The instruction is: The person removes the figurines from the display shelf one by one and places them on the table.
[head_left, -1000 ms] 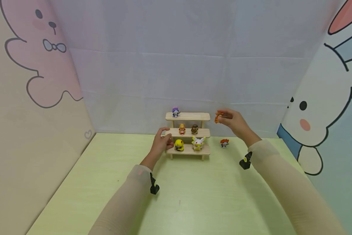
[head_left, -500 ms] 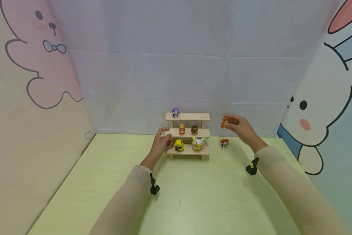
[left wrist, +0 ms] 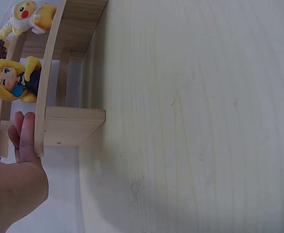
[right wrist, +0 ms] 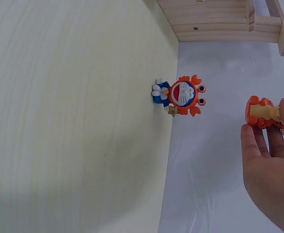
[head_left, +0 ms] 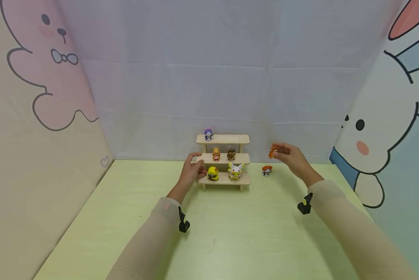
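From here I see a pale green table [head_left: 237, 229] running back to a lavender cloth backdrop [head_left: 181, 89] between cartoon-printed side walls [head_left: 62, 163]; the right hand [head_left: 292, 157] pinches an orange figurine [right wrist: 262, 112] in the air, right of the wooden stand [head_left: 224, 158], whose left end the left hand [head_left: 191, 170] grips

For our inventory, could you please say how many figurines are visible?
7: purple figurine on the top shelf; golden figurine and brown figurine on the middle shelf; yellow figurine and white figurine on the bottom shelf; crab figurine on the table; orange figurine in the right hand.
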A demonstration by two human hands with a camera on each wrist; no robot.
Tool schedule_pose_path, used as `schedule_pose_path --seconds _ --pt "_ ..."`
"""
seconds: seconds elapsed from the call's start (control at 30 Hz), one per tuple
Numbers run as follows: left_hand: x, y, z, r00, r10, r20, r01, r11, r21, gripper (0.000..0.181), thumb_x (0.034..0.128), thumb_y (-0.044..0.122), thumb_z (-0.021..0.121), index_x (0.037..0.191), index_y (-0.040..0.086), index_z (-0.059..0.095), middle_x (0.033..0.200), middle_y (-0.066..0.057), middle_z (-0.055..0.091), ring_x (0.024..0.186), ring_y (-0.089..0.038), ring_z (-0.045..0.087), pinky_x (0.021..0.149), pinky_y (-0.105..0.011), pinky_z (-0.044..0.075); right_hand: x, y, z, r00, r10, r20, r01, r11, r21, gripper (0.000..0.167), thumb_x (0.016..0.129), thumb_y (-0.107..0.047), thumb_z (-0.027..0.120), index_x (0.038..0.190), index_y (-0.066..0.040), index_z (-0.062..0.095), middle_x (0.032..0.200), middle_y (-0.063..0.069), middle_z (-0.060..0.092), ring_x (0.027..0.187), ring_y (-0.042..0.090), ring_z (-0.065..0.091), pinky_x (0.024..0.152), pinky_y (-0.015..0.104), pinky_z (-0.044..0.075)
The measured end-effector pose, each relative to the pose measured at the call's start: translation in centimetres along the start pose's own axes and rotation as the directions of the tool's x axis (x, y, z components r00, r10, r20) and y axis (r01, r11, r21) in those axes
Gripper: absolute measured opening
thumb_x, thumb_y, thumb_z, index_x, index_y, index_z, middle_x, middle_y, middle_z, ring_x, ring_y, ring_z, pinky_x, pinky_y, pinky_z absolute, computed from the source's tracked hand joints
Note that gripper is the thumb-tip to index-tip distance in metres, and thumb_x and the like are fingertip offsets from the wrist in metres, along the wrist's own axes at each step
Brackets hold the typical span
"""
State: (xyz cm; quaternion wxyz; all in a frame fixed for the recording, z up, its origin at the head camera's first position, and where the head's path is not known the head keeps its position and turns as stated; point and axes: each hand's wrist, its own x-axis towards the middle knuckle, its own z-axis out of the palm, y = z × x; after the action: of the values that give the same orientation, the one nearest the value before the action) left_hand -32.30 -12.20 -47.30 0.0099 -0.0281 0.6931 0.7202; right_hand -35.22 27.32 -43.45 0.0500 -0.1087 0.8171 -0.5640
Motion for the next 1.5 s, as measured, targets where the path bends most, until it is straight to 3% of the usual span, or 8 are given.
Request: schedule_pose_path --seconds 0.1,0.43,0.57,0.8,1.03,1.3,1.5 --pt "0.0 -0.1 0.0 1.000 -0.003 -0.001 0.003 1.000 -0.005 0.034 0.1059 0.019 0.058 0.139 0.019 0.052 0.090 -0.013 0.059 0.071 -0.023 0.065 0.084 -0.049 0.062 -0.3 0.5 -0.1 1.000 -0.008 -0.004 0.008 1.000 0.014 0.059 0.106 -0.022 0.060 0.157 -0.002 0.039 0.141 0.024 0.054 0.111 0.010 0.060 0.094 0.016 0.051" --pt "0.2 -0.3 -0.1 1.000 -0.005 -0.005 0.005 1.000 0.001 0.035 0.1052 0.019 0.059 0.139 0.020 0.052 0.087 -0.009 0.059 0.069 -0.021 0.065 0.081 -0.047 0.063 -1.0 2.1 -0.5 1.000 0.005 -0.010 -0.004 0.997 0.076 0.061 0.105 -0.019 0.062 0.156 0.003 0.037 0.137 0.011 0.058 0.106 0.000 0.061 0.101 0.021 0.051" --pt "0.1 -0.2 -0.1 1.000 -0.005 0.003 0.005 1.000 -0.003 0.035 0.1059 0.019 0.058 0.140 0.019 0.052 0.089 -0.010 0.060 0.069 -0.022 0.064 0.081 -0.047 0.063 -1.3 2.5 -0.6 1.000 0.024 -0.010 -0.023 0.998 0.057 0.060 0.106 -0.019 0.061 0.157 0.002 0.037 0.140 0.018 0.055 0.107 0.003 0.061 0.101 0.021 0.052" --pt "0.1 -0.2 -0.1 1.000 -0.009 0.004 0.009 1.000 -0.006 0.035 0.1059 0.019 0.058 0.140 0.020 0.052 0.088 -0.011 0.059 0.070 -0.023 0.064 0.083 -0.049 0.062 -1.3 3.8 -0.7 0.999 0.052 -0.016 -0.052 0.999 0.003 0.059 0.105 -0.021 0.061 0.156 -0.001 0.040 0.144 0.024 0.053 0.107 0.003 0.062 0.106 0.033 0.052" --pt "0.3 -0.3 -0.2 1.000 -0.010 0.006 0.010 1.000 -0.008 0.035 0.1060 0.018 0.058 0.141 0.020 0.052 0.087 -0.011 0.059 0.070 -0.023 0.065 0.075 -0.040 0.063 -1.4 5.2 -0.9 1.000 0.029 -0.009 -0.029 1.000 -0.006 0.058 0.105 -0.017 0.061 0.155 0.003 0.039 0.144 0.030 0.052 0.105 0.000 0.062 0.101 0.030 0.054" --pt "0.2 -0.3 -0.2 1.000 -0.015 0.004 0.016 1.000 -0.011 0.035 0.1058 0.018 0.058 0.140 0.020 0.052 0.085 -0.011 0.059 0.070 -0.023 0.064 0.079 -0.045 0.063 -1.6 6.1 -0.9 0.998 0.055 0.006 -0.055 0.998 -0.027 0.057 0.105 -0.016 0.061 0.154 0.005 0.041 0.144 0.030 0.052 0.107 0.004 0.063 0.100 0.033 0.055" --pt "0.3 -0.3 -0.1 1.000 -0.015 0.004 0.015 1.000 -0.014 0.035 0.1055 0.018 0.058 0.140 0.020 0.052 0.085 -0.010 0.058 0.069 -0.022 0.064 0.077 -0.042 0.063 -1.7 6.7 -0.9 0.997 0.074 0.004 -0.074 0.997 -0.003 0.056 0.105 -0.015 0.062 0.153 0.005 0.042 0.146 0.030 0.049 0.105 0.002 0.061 0.095 0.027 0.056"
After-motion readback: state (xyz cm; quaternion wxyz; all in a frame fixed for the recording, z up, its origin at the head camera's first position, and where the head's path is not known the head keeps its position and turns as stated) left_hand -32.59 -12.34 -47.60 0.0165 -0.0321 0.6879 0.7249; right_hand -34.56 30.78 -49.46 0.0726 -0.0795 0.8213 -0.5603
